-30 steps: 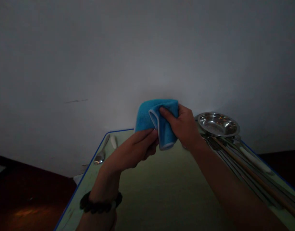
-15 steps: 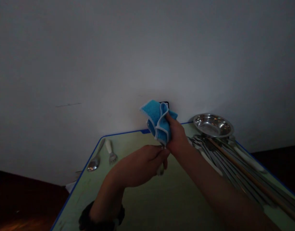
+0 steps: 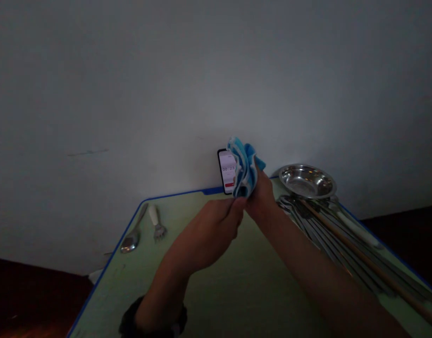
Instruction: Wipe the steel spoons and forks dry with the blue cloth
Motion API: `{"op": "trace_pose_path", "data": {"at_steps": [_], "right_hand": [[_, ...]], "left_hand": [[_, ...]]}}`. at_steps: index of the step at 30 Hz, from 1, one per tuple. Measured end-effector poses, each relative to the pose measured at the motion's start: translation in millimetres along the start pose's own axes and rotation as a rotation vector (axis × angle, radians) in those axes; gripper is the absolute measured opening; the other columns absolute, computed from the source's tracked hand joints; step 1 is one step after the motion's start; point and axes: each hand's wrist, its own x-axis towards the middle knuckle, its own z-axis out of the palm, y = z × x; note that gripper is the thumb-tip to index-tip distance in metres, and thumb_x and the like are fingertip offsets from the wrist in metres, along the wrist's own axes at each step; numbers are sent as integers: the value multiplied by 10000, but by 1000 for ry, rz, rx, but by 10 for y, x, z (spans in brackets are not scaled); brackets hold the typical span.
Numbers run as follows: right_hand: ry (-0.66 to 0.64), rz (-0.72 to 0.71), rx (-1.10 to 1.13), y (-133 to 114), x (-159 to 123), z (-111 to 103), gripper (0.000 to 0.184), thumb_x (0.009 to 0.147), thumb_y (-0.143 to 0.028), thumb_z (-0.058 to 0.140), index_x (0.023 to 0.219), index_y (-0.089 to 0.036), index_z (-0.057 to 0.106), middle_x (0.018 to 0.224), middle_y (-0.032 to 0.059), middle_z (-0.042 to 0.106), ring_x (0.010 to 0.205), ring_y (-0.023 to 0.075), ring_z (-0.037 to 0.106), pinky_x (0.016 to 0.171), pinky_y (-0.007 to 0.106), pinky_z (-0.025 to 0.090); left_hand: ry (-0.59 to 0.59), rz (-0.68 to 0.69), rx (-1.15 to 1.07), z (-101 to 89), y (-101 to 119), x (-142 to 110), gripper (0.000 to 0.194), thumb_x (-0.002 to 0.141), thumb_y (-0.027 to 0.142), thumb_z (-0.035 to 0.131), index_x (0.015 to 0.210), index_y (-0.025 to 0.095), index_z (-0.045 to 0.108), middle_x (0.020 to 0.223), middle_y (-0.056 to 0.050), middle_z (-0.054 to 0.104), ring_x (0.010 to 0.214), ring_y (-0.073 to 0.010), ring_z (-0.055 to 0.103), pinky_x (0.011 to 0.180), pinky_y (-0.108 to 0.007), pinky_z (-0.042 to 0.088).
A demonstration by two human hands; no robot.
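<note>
A blue cloth [image 3: 244, 171] with pale edging is bunched up above the table. My right hand [image 3: 261, 197] is closed around it from the right. Just below the cloth, my left hand [image 3: 216, 230] is closed, its thumb and fingers pinched against the cloth's lower end. It grips a white-handled piece of cutlery, whose handle showed half a second ago; hand and cloth now hide it, head included. On the table to the left lie a metal spoon [image 3: 130, 241] and a white-handled fork [image 3: 158, 230], side by side.
A phone [image 3: 227, 176] showing a timer leans on the wall behind the cloth. At the right stands a shiny metal bowl [image 3: 307, 182], with several pieces of cutlery and chopsticks [image 3: 364, 256] in front. The green table [image 3: 244, 291] has a blue edge.
The cloth went from spread out to bunched in my right hand, uncovering the phone. My left hand shifted right, up against the cloth's lower end. The view moved slightly.
</note>
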Motion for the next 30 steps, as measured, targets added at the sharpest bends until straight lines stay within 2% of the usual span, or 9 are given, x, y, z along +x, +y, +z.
{"op": "trace_pose_path", "data": {"at_steps": [3, 6, 10, 13, 16, 20, 24, 27, 30], "right_hand": [[88, 174, 194, -13, -57, 71, 331, 744, -503, 480, 862, -201, 547, 716, -3, 624, 655, 133, 596, 583, 263, 482], [96, 287, 235, -61, -51, 63, 282, 697, -445, 573, 819, -192, 563, 735, 5, 639, 708, 151, 607, 589, 257, 478], [98, 226, 174, -126, 25, -38, 327, 734, -480, 531, 844, -175, 576, 853, 38, 659, 783, 160, 612, 630, 267, 482], [64, 128, 218, -156, 44, -88, 365, 772, -505, 470, 924, -186, 561, 985, 50, 645, 829, 154, 610, 648, 262, 483], [29, 132, 196, -169, -7, -63, 370, 773, -506, 471, 941, -186, 553, 960, 49, 647, 799, 151, 610, 645, 261, 481], [93, 245, 140, -152, -115, 46, 345, 738, -483, 532, 853, -163, 584, 767, 22, 650, 692, 143, 606, 614, 262, 477], [96, 276, 173, -153, -120, 80, 301, 727, -443, 564, 842, -168, 602, 724, 7, 656, 695, 151, 620, 611, 267, 489], [107, 196, 208, -175, -52, 21, 330, 717, -471, 577, 859, -175, 606, 799, 19, 675, 747, 160, 630, 650, 279, 507], [48, 79, 219, -170, 22, -63, 363, 702, -507, 588, 878, -190, 606, 851, 21, 679, 760, 166, 632, 688, 313, 518]], "left_hand": [[36, -53, -134, 33, -85, 39, 408, 912, 401, 233, 587, 193, 367, 512, 41, 420, 458, -104, 418, 476, -245, 346], [2, -31, -26, 53, -113, 31, 397, 917, 384, 240, 606, 192, 396, 530, 38, 449, 477, -111, 432, 495, -252, 340], [-33, 61, 201, 51, -27, -55, 363, 926, 344, 252, 647, 195, 431, 558, 33, 470, 506, -120, 440, 524, -263, 322], [-28, 93, 265, 40, 59, -129, 348, 929, 332, 255, 658, 198, 426, 576, 32, 470, 528, -125, 442, 536, -267, 315], [-3, 68, 242, 31, 92, -157, 367, 936, 353, 231, 665, 197, 424, 606, 25, 486, 561, -131, 455, 547, -269, 322], [47, 26, 199, 35, 35, -113, 353, 936, 338, 231, 686, 192, 433, 626, 17, 506, 568, -133, 469, 550, -269, 335], [12, 33, 266, 56, -1, -104, 345, 928, 312, 240, 685, 189, 452, 611, 14, 509, 555, -134, 468, 539, -267, 331], [-23, 82, 287, 47, 37, -153, 325, 917, 324, 278, 689, 191, 469, 598, 21, 500, 547, -129, 462, 544, -259, 338], [-79, 30, 142, -26, 29, -188, 350, 919, 357, 276, 679, 192, 470, 600, 27, 499, 532, -113, 454, 535, -236, 360]]}}
